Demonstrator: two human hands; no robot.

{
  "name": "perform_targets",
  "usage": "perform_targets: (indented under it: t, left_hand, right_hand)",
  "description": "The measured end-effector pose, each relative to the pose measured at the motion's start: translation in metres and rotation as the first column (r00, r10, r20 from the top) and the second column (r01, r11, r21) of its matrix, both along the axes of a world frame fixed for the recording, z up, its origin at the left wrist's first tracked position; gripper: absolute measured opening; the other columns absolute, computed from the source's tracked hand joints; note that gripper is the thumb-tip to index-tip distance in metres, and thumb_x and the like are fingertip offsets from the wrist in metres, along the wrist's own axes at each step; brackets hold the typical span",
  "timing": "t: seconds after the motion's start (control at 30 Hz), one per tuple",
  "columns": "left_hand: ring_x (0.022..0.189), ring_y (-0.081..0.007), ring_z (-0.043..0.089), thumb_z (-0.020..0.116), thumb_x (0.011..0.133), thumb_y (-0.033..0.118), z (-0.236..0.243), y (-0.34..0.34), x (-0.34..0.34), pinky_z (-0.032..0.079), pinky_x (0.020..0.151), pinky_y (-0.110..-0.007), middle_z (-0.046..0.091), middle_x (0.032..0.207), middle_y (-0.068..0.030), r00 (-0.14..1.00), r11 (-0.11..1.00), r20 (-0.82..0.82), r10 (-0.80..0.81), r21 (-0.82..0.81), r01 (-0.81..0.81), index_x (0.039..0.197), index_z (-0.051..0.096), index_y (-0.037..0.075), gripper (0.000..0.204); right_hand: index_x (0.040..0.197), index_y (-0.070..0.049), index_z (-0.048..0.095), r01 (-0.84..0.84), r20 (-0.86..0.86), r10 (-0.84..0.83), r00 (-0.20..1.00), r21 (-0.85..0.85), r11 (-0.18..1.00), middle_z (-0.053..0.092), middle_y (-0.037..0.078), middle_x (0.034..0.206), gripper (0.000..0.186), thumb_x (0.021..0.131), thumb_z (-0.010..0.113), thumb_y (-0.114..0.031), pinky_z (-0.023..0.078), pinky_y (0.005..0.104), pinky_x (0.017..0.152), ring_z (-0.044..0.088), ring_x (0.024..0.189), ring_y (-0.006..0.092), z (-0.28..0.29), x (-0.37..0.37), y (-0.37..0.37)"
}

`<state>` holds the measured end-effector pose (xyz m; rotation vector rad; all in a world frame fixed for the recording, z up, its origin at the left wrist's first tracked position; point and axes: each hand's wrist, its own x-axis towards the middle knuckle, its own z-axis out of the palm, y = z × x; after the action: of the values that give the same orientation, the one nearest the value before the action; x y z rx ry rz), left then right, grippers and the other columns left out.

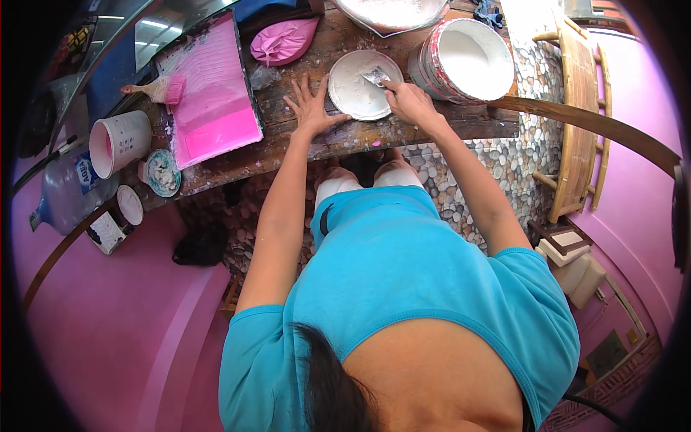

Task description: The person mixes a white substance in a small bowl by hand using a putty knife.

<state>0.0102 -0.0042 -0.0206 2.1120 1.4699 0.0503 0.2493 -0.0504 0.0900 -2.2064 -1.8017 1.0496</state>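
Note:
A round white dish or lid (353, 99) smeared with white paste lies on the worn wooden table (461, 128). My right hand (410, 103) is closed on a small putty knife (374, 76), whose blade rests over the dish. Beside the dish, my left hand (312, 108) lies with its fingers spread on the wood, its thumb reaching the dish's lower left rim. Just right of the dish stands a large bucket (426, 70) with white material inside and red smears on its side.
Left on the table are a pink-coated paint tray (209, 144), a paintbrush (160, 90) with pink bristles, a white tub (122, 142) and a small bowl (163, 173) of white lumps. A pink bag (283, 41) lies farther back. A bamboo bench (576, 119) stands right.

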Motion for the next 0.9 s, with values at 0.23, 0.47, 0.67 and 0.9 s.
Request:
perform_targets:
  t: [0.23,0.47,0.67,0.9]
  left_hand:
    - [0.141,-0.0456,-0.016,0.079,0.046,0.07,0.003,0.002,0.004,-0.006,0.104,-0.072,-0.004,0.157,-0.0182,1.0,1.0,-0.018,-0.013,-0.005,0.013,0.15,0.021,0.032,0.125]
    - [0.141,-0.0462,-0.015,0.078,0.048,0.071,0.001,0.0,-0.001,-0.005,0.104,-0.071,-0.004,0.157,-0.0194,1.0,1.0,-0.012,-0.021,-0.002,0.021,0.151,0.019,0.033,0.124]
    - [0.141,-0.0465,-0.015,0.077,0.048,0.072,0.002,0.002,0.0,-0.005,0.104,-0.072,-0.004,0.157,-0.0196,0.999,0.999,-0.015,-0.031,-0.011,0.031,0.151,0.018,0.032,0.125]
    - [0.141,-0.0469,-0.015,0.076,0.048,0.073,0.0,0.003,0.001,-0.004,0.104,-0.072,-0.004,0.157,-0.0198,0.997,0.999,-0.066,-0.044,-0.02,0.043,0.151,0.017,0.033,0.126]
  right_hand:
    - [0.125,-0.012,0.059,0.169,0.02,-0.172,0.985,0.105,0.98,0.065,0.025,0.101,0.038,0.092,0.048,-0.026,0.048,0.0506,0.087,0.062,0.097,0.0438,-0.012,-0.025,0.005]
    - [0.132,-0.011,0.051,0.167,0.136,-0.18,0.974,0.1,0.981,0.066,0.024,0.094,0.043,0.091,0.048,-0.023,0.048,0.0532,0.081,0.064,0.089,0.0435,-0.041,-0.061,-0.026]
    - [0.132,-0.01,0.051,0.176,0.209,-0.179,0.961,0.034,0.984,0.066,0.024,0.089,0.043,0.091,0.049,-0.023,0.049,0.0537,0.079,0.064,0.085,0.044,-0.052,-0.069,-0.024]
    - [0.13,-0.01,0.053,0.171,0.194,-0.179,0.965,0.056,0.984,0.067,0.024,0.089,0.041,0.091,0.048,-0.022,0.05,0.0534,0.079,0.064,0.085,0.0438,-0.048,-0.07,-0.033]
